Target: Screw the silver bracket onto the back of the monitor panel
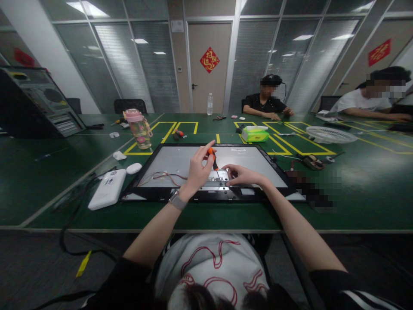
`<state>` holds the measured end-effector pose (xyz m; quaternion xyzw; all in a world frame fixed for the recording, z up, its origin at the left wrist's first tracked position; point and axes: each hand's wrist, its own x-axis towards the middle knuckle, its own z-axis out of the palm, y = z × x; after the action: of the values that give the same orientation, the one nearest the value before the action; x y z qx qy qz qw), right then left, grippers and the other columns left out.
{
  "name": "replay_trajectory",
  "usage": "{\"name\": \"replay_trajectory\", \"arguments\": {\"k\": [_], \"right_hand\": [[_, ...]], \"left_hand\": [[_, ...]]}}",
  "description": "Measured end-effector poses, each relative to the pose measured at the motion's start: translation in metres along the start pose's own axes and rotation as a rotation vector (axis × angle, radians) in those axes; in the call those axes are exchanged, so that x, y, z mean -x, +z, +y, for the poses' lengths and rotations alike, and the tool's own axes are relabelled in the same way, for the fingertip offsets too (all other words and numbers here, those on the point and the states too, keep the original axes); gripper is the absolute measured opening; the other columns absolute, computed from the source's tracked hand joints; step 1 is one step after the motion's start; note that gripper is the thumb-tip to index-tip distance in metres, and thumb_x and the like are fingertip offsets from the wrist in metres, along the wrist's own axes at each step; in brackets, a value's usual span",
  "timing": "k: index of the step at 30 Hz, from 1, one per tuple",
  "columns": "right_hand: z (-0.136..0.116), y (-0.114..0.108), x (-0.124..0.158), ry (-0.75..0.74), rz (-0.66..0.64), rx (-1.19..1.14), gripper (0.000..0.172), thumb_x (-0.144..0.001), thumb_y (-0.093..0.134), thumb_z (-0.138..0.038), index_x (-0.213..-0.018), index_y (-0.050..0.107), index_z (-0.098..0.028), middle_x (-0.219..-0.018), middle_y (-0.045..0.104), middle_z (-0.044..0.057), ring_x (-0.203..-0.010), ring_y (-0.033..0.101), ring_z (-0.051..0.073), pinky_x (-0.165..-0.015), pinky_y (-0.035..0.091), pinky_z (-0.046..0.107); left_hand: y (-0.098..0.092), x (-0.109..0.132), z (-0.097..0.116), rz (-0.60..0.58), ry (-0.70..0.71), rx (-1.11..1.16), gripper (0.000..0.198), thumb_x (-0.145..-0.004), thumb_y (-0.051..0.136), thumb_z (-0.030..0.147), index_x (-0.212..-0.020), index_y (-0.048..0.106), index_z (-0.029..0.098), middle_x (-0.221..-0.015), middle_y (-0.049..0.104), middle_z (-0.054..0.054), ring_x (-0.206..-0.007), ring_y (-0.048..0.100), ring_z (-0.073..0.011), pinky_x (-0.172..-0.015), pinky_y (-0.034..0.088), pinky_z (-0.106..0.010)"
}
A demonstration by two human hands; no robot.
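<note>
A flat display panel [161,157] with a black frame lies face down on the green table in front of me. My left hand [200,168] grips an orange and black screwdriver [215,162], its shaft pointing down at a metal bracket [213,184] near the panel's front edge. Close to the screwdriver's tip, my right hand [240,175] rests at the bracket with fingers curled; whether they pinch something small I cannot make out. Thin wires [164,175] run left from the bracket across the panel's back.
Left of the panel are a white power bank [108,189], a white case [134,168] and a pink-lidded bottle [138,129]. Beyond it stand a green tissue pack [254,134] and red-handled pliers [178,134]. A white fan grille [331,134] lies right. Two people sit across the table.
</note>
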<state>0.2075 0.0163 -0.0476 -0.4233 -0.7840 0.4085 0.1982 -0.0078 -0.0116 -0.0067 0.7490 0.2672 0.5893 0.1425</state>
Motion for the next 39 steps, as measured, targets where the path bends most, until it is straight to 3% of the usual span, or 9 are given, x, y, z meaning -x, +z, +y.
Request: {"name": "replay_trajectory", "arguments": {"k": [6,11,17,22,28,33,39], "right_hand": [[-0.0012,0.0004,0.0001,0.010,-0.001,-0.008,0.067,-0.066,0.076,-0.032,-0.125,0.049,-0.015,-0.075,0.054,-0.004,-0.070,0.051,0.013,-0.066,0.040,0.027],[-0.0031,-0.0003,0.0011,0.012,-0.010,-0.018,0.067,-0.066,0.076,-0.032,-0.125,0.049,-0.014,-0.075,0.053,-0.004,-0.070,0.050,0.013,-0.066,0.040,0.027],[-0.0036,0.0000,0.0021,0.014,0.000,-0.022,0.068,-0.066,0.077,-0.032,-0.125,0.050,-0.014,-0.076,0.053,-0.004,-0.069,0.050,0.013,-0.066,0.040,0.027],[-0.0008,0.0000,0.0003,0.008,-0.001,-0.031,0.065,-0.065,0.078,-0.033,-0.122,0.052,-0.015,-0.075,0.053,-0.004,-0.069,0.050,0.013,-0.065,0.039,0.027],[0.0007,-0.0003,-0.0004,-0.002,-0.006,-0.024,0.066,-0.066,0.077,-0.032,-0.124,0.050,-0.015,-0.075,0.054,-0.004,-0.069,0.051,0.013,-0.065,0.039,0.026],[0.0022,0.0000,-0.0009,-0.002,0.001,-0.014,0.065,-0.066,0.077,-0.032,-0.123,0.051,-0.015,-0.075,0.054,-0.004,-0.070,0.051,0.013,-0.067,0.040,0.027],[-0.0002,-0.0005,0.0002,-0.004,0.000,-0.025,0.067,-0.066,0.078,-0.033,-0.124,0.051,-0.016,-0.075,0.055,-0.004,-0.070,0.052,0.013,-0.066,0.040,0.027]], "left_hand": [[0.0001,-0.0004,0.0012,0.064,0.020,-0.104,0.028,-0.086,0.064,0.024,-0.114,0.063,0.022,-0.086,0.055,-0.001,-0.077,0.054,-0.0124,-0.071,0.050,-0.026],[-0.0002,-0.0008,0.0020,0.029,0.042,-0.069,0.032,-0.091,0.055,0.017,-0.122,0.059,0.024,-0.092,0.055,-0.003,-0.085,0.055,-0.0133,-0.075,0.050,-0.027],[0.0022,0.0001,0.0010,0.054,0.031,-0.009,0.029,-0.086,0.064,0.022,-0.114,0.063,0.023,-0.090,0.055,-0.002,-0.081,0.056,-0.0127,-0.076,0.051,-0.027],[0.0032,0.0008,-0.0029,-0.032,-0.034,0.159,0.032,-0.093,0.050,0.019,-0.125,0.055,0.022,-0.102,0.062,-0.007,-0.090,0.061,-0.0148,-0.083,0.053,-0.031],[0.0009,-0.0013,-0.0019,0.046,-0.076,0.113,0.023,-0.085,0.064,0.025,-0.108,0.066,0.022,-0.096,0.060,-0.003,-0.084,0.060,-0.0128,-0.076,0.052,-0.026],[-0.0004,-0.0025,-0.0003,-0.017,-0.104,0.185,0.028,-0.095,0.046,0.020,-0.118,0.061,0.020,-0.096,0.065,-0.005,-0.084,0.063,-0.0132,-0.080,0.053,-0.029],[0.0004,-0.0020,-0.0023,0.019,-0.099,0.154,0.024,-0.087,0.061,0.024,-0.111,0.066,0.023,-0.098,0.062,-0.005,-0.083,0.061,-0.0131,-0.073,0.054,-0.026]]}}
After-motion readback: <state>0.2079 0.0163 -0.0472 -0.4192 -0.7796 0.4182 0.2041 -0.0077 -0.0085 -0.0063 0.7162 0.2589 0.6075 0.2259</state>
